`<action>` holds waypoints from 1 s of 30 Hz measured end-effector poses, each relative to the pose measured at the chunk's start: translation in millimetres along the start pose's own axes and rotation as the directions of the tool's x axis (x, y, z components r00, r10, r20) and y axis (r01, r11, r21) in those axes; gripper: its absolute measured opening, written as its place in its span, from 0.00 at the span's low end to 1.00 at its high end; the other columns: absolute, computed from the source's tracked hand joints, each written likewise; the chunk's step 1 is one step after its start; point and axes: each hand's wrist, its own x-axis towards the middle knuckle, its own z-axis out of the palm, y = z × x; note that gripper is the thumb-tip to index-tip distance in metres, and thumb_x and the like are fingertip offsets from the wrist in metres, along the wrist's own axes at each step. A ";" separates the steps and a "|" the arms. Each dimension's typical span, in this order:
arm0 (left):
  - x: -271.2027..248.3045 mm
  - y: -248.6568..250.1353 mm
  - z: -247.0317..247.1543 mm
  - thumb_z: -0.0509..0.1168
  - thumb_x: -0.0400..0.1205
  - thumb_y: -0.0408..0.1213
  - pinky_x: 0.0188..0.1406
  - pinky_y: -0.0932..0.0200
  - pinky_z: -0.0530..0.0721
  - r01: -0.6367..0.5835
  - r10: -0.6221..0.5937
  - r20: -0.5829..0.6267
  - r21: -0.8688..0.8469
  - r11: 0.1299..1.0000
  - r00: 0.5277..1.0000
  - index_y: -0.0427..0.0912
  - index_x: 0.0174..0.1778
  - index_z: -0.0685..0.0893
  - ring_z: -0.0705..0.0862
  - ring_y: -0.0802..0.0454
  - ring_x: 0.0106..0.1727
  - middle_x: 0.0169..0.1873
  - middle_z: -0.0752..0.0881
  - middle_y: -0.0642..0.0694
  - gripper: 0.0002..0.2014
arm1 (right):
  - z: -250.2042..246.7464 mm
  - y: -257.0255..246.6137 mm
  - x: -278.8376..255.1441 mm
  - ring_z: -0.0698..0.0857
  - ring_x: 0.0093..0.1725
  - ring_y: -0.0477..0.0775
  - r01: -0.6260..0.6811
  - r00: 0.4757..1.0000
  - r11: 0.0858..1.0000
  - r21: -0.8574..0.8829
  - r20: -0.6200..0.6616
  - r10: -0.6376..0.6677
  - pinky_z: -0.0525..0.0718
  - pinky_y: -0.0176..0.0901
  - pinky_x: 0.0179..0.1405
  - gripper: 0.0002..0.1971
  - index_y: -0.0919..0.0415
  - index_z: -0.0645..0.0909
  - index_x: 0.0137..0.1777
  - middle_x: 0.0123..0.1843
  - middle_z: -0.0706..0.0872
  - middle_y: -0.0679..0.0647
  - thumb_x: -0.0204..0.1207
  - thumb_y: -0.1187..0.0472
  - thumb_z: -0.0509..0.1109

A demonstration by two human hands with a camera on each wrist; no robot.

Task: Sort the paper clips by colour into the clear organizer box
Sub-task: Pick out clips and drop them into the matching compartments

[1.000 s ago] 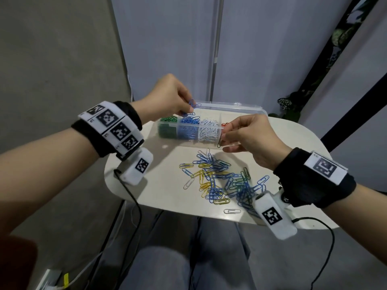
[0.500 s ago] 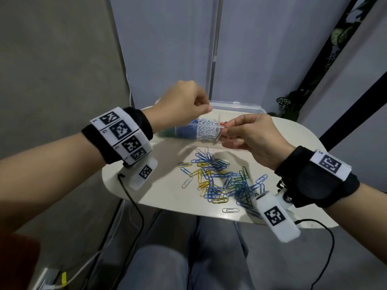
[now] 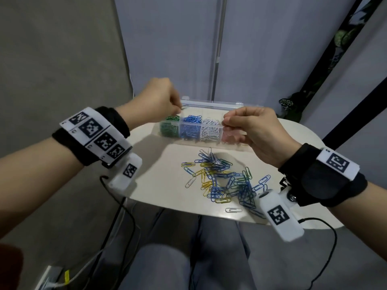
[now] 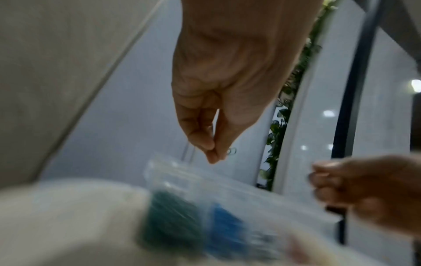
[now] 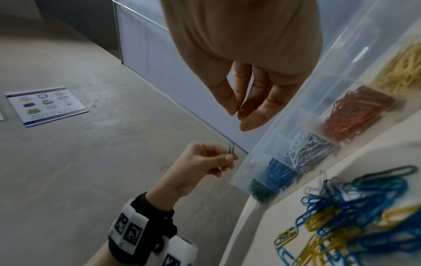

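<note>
two hands over organizer box [image 3: 201, 141] edge, left hand [image 3: 156, 101] fingers pinch green clip [image 5: 231, 149], right hand [image 3: 254, 130] fingers curled, hold unclear

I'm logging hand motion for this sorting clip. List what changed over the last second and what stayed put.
The left hand, pinching a green clip, moved left from above the blue compartment to the green end of the organizer box. The right hand rose slightly, fingertips pinched together; whether it holds a clip cannot be told. The box, its sorted clips and the loose pile on the table stayed as they were.
</note>
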 end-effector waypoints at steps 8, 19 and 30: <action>10.1 -25.0 9.3 0.72 0.77 0.43 0.45 0.52 0.79 -0.018 0.047 -0.114 0.247 0.969 0.992 0.42 0.54 0.84 0.81 0.45 0.46 0.44 0.87 0.46 0.13 | -29.4 -0.4 -1.8 0.77 0.23 0.45 0.213 0.968 0.810 -0.547 0.230 -0.100 0.79 0.40 0.20 0.04 0.66 0.86 0.40 0.28 0.82 0.56 0.70 0.74 0.75; -41.1 41.4 62.2 0.72 0.76 0.49 0.40 0.63 0.71 -0.543 0.496 0.374 0.024 0.840 0.784 0.54 0.63 0.80 0.73 0.68 0.44 0.52 0.77 0.57 0.19 | -93.4 18.9 -31.7 0.82 0.42 0.46 0.325 0.888 0.274 -0.905 0.392 0.241 0.79 0.37 0.46 0.14 0.44 0.84 0.48 0.44 0.85 0.44 0.68 0.63 0.78; -20.2 84.8 97.3 0.69 0.80 0.42 0.40 0.64 0.63 -0.680 0.534 0.533 0.111 0.725 0.656 0.53 0.68 0.77 0.77 0.54 0.60 0.63 0.77 0.53 0.20 | -90.4 33.1 -11.3 0.78 0.28 0.50 0.303 0.913 0.351 -0.886 0.375 0.160 0.80 0.42 0.36 0.05 0.58 0.83 0.39 0.26 0.81 0.45 0.71 0.66 0.76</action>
